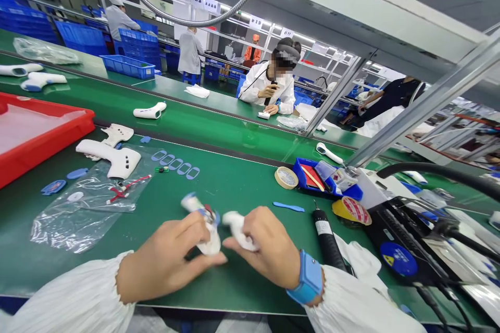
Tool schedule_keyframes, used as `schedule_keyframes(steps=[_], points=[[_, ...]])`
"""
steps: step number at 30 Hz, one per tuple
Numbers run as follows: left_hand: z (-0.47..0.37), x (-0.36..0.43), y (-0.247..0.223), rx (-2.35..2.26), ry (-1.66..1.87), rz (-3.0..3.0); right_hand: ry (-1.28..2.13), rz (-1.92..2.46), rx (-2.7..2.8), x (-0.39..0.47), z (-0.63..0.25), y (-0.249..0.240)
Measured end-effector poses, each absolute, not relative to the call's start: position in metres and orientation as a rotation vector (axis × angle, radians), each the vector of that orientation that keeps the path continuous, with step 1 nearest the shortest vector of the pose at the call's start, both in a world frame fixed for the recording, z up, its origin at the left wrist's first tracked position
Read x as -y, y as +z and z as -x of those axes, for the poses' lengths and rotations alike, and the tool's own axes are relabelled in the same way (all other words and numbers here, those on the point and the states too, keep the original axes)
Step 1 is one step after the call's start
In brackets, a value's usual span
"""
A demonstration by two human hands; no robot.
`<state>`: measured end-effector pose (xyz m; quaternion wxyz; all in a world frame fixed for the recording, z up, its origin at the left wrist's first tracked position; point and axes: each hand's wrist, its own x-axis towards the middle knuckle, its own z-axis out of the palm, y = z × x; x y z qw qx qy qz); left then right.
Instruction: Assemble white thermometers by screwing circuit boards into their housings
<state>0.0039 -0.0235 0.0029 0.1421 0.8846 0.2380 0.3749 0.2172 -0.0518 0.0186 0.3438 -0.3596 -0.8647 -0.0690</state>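
Note:
My left hand (167, 252) is closed around a white pistol-shaped forehead thermometer body (211, 242); wires and coloured parts show at its blurred open side. In my right hand (269, 244) is a separate white housing shell (237, 229), curved and smeared by motion. The two pieces are close together but apart, just above the green bench (234, 177). To the left, white housing halves (121, 161) lie by a clear plastic bag (78, 218). Red wired parts (119, 192) and a small circuit board (161, 169) rest nearby, beside a row of blue oval rings (175, 163).
A red tray (42, 135) stands at left. An electric screwdriver (327, 237), blue pry tool (288, 207), tape roll (286, 178) and blue parts bin (328, 179) are at right, near a black device (406, 244). Beyond the conveyor (219, 127) sits a co-worker (273, 78).

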Motion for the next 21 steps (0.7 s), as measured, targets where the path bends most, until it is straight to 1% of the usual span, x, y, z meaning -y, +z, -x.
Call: schedule_keyframes(steps=[3,5,11,13,15,17,18,21], points=[[0.014,0.022,-0.001,-0.840,1.129,-2.568,-0.130,0.942,2.264,0.051,-0.222,0.011],[0.027,0.023,-0.003,-0.845,1.140,-2.594,-0.120,0.903,2.331,0.051,-0.223,0.011],[0.045,0.039,-0.019,-0.887,1.326,-2.804,-0.374,0.802,2.417,0.032,-0.237,0.024],[0.043,0.043,-0.024,-0.891,1.327,-2.904,-0.427,0.902,2.388,0.022,-0.243,0.025],[0.037,0.044,-0.027,-0.810,1.272,-2.970,-0.356,1.132,2.298,0.016,-0.247,0.022],[0.028,0.044,-0.026,-0.680,1.246,-2.998,-0.085,1.349,2.169,0.017,-0.244,0.017],[0.023,0.044,-0.026,-0.618,1.250,-3.007,0.134,1.414,2.102,0.021,-0.241,0.014],[0.003,0.044,-0.023,-0.447,1.290,-3.052,1.042,1.447,1.829,0.037,-0.223,0.006]])
